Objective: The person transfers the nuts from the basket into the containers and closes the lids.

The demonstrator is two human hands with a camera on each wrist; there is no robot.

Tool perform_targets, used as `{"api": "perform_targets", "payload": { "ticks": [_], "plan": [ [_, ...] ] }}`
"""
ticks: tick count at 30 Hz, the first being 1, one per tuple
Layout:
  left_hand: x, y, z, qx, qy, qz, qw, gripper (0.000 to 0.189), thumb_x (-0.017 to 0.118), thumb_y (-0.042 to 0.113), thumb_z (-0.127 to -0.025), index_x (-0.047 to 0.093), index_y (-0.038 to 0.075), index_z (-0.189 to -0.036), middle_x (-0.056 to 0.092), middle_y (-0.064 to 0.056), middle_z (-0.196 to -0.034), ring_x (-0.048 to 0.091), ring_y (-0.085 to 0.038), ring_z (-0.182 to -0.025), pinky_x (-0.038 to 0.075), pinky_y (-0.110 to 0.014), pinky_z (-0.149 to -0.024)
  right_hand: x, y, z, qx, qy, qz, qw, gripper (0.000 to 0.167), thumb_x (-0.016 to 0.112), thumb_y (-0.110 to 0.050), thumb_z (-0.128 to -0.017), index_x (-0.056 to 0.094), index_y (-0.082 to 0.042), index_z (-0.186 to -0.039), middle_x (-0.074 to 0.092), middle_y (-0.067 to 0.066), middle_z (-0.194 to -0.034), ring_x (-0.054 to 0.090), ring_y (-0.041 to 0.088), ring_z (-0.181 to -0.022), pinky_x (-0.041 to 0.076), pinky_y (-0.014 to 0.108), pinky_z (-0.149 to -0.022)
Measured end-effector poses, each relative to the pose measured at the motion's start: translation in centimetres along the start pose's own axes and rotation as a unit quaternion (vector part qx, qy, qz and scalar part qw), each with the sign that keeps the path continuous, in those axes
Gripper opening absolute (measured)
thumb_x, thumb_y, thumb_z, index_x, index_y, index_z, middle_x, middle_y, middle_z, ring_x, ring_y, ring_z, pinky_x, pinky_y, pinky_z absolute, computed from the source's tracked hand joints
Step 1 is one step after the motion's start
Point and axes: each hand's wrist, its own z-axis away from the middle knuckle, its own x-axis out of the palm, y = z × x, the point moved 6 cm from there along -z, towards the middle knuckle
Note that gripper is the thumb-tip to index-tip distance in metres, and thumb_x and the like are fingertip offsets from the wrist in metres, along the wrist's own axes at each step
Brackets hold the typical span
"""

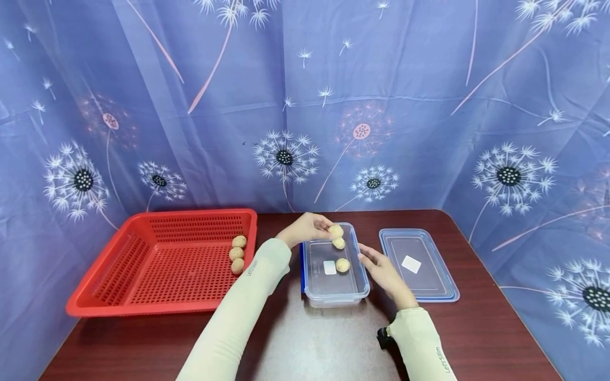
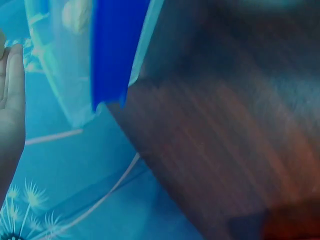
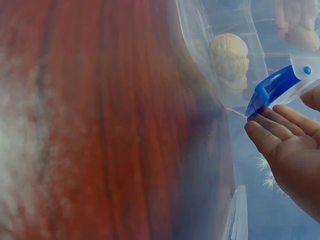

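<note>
My left hand pinches a walnut above the far end of a clear plastic container. Just below it shows a second walnut, and another walnut lies nearer the middle of the container. In the left wrist view only part of the left hand appears, at the edge. My right hand is at the container's right side, fingers fairly straight. In the right wrist view, its fingertips touch a blue side latch that hangs outward.
A red perforated basket stands at the left, with several walnuts along its right side. The container's clear lid, bearing a white label, lies flat at the right. A patterned blue curtain hangs behind the brown table.
</note>
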Motion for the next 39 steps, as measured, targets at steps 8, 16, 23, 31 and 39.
{"api": "perform_targets", "payload": {
  "ticks": [8,16,23,31,39],
  "plan": [
    [2.4,-1.1,-0.3,0.003,0.002,0.003,1.0000,0.027,0.078,0.006,-0.079,0.071,0.000,-0.105,0.071,-0.007,-0.093,0.064,-0.014,-0.086,0.053,-0.026,-0.077,0.0,0.4,-0.1,-0.004,0.006,-0.002,1.0000,0.045,0.046,-0.017,-0.103,0.040,0.003,-0.143,0.047,0.024,-0.140,0.046,0.033,-0.126,0.036,0.048,-0.106],
    [3.9,-1.5,-0.1,-0.017,0.035,-0.030,0.9988,0.025,0.079,0.007,-0.078,0.072,-0.001,-0.101,0.071,-0.007,-0.088,0.064,-0.012,-0.079,0.053,-0.023,-0.070,0.3,-0.1,0.2,-0.005,0.003,0.004,1.0000,0.044,0.047,-0.018,-0.103,0.042,0.001,-0.142,0.048,0.023,-0.139,0.046,0.034,-0.127,0.036,0.048,-0.106],
    [4.5,-1.6,-0.2,-0.014,0.046,-0.055,0.9974,0.023,0.078,0.009,-0.079,0.072,0.000,-0.099,0.072,-0.008,-0.090,0.065,-0.012,-0.080,0.051,-0.020,-0.072,0.5,-0.2,0.2,-0.015,-0.002,-0.008,0.9999,0.045,0.047,-0.017,-0.102,0.042,0.003,-0.142,0.048,0.023,-0.139,0.045,0.033,-0.128,0.034,0.048,-0.107],
    [4.4,-1.3,-0.4,-0.010,0.042,-0.058,0.9974,0.021,0.073,0.004,-0.082,0.070,-0.004,-0.102,0.072,-0.012,-0.092,0.066,-0.017,-0.084,0.052,-0.021,-0.073,0.4,-0.1,0.0,-0.011,0.003,-0.007,0.9999,0.043,0.048,-0.016,-0.102,0.043,0.002,-0.141,0.050,0.024,-0.138,0.046,0.033,-0.126,0.036,0.048,-0.106],
    [3.4,-0.1,-0.8,-0.010,0.051,-0.054,0.9972,0.022,0.070,0.005,-0.086,0.070,-0.003,-0.106,0.071,-0.012,-0.095,0.066,-0.019,-0.089,0.053,-0.023,-0.074,0.1,0.1,0.2,-0.001,0.008,-0.005,1.0000,0.044,0.047,-0.018,-0.102,0.043,0.001,-0.142,0.048,0.023,-0.139,0.046,0.032,-0.127,0.036,0.048,-0.106]
  ]
}}
